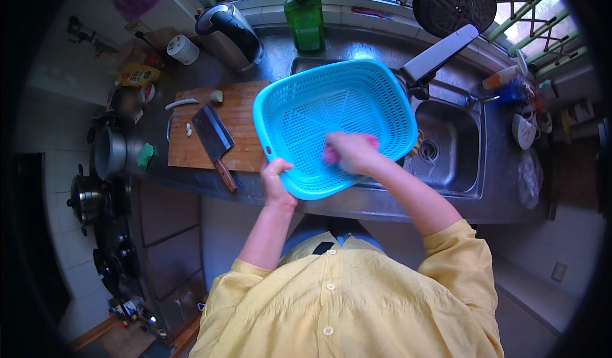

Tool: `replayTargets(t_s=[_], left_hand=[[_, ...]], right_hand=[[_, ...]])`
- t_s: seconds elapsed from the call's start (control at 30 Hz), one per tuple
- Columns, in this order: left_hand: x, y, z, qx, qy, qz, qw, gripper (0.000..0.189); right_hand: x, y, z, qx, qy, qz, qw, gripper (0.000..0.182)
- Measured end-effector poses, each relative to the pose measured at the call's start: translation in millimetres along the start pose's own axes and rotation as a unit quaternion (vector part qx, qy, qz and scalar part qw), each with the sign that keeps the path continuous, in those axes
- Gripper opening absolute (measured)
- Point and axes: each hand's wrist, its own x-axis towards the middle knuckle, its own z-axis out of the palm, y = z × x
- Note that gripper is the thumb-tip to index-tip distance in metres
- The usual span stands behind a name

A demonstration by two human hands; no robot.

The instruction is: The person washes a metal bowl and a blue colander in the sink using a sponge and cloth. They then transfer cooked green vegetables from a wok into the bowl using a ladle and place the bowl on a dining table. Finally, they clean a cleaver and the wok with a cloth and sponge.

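Observation:
A light-blue plastic colander basket [311, 191] is tilted in front of me, over the left part of the sink. My left hand [277, 183] grips its near-left rim, with the thumb over the edge. Inside the basket, my right hand [351, 152] presses a pink cloth [331, 154] against the perforated bottom; hand and cloth are blurred. To the left, a wooden cutting board [184, 148] carries a cleaver [213, 131] with a wooden handle, a white stalk piece [181, 103], a short cut chunk [216, 96] and small white cloves [189, 129].
Right of the basket is a stainless steel sink basin [449, 152], with a faucet [437, 57] reaching over its back. A green pump bottle [304, 19] and an electric kettle [229, 38] stand behind. A green scrubbing pad [145, 155] and a metal pot [110, 152] are at left.

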Motion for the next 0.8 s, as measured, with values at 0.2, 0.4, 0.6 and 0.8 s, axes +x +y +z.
replayTargets(t_s=[0.2, 0.4, 0.6, 0.8], left_hand=[[-9.8, 2.2, 5.4, 0.01, -0.018, 0.0, 1.0, 0.055], [-36.4, 9.5, 10.7, 0.035, -0.042, 0.002, 0.999, 0.068], [-50.2, 4.9, 29.0, 0.11, -0.124, 0.027, 0.986, 0.074], [-47.4, 5.9, 37.3, 0.144, -0.103, 0.03, 0.984, 0.073]], right_hand=[[16.8, -24.9, 3.4, 0.326, 0.068, -0.041, 0.942, 0.035], [32.1, 23.7, -89.8, 0.627, 0.42, 0.025, 0.656, 0.024], [85.4, 55.2, -87.4, 0.498, 0.605, 0.007, 0.621, 0.028], [73.6, -60.7, -47.7, 0.34, 0.509, -0.042, 0.79, 0.031]])
